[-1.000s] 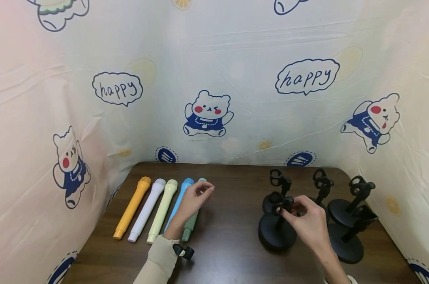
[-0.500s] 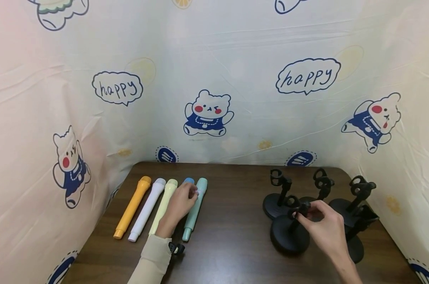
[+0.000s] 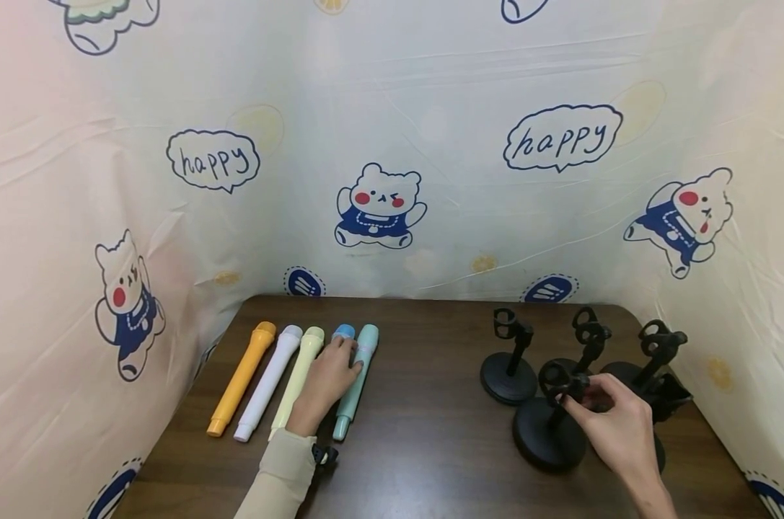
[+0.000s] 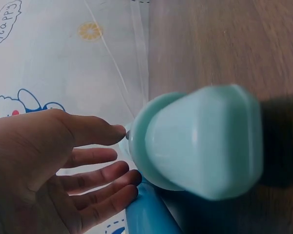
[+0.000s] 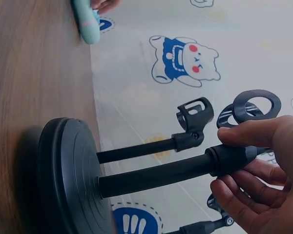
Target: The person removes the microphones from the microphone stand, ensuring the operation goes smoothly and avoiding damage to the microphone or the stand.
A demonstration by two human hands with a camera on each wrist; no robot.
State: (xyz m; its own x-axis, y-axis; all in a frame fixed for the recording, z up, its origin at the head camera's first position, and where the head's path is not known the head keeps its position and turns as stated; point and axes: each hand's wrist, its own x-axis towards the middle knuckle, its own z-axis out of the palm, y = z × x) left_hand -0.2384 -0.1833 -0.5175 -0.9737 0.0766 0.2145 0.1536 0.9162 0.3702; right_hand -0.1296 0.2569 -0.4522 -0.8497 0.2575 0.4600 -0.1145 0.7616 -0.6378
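My left hand [image 3: 328, 375] lies over a blue microphone [image 3: 344, 331], its fingers loosely extended and covering most of it. In the left wrist view, the fingertips are at the blue microphone [image 4: 151, 209], and the thumb tip is close beside a teal microphone [image 4: 205, 144]. Whether the thumb touches the teal one, I cannot tell. My right hand [image 3: 620, 418] grips a black desktop microphone stand [image 3: 549, 436] near its top. In the right wrist view, thumb and fingers pinch the joint below the clip, above the pole [image 5: 156, 175]; its round base appears on the table.
Orange [image 3: 241, 382], lavender [image 3: 268, 386] and pale green [image 3: 298, 378] microphones lie side by side at the left of the brown table [image 3: 424, 432]. Several other black stands are at the right, one [image 3: 508, 378] just behind the held stand. A printed cloth [image 3: 456, 216] surrounds the table.
My right hand has moved the stand rightward, toward the others and away from the stand behind it. My left hand has shifted left from the teal microphone and lowered onto the blue one.
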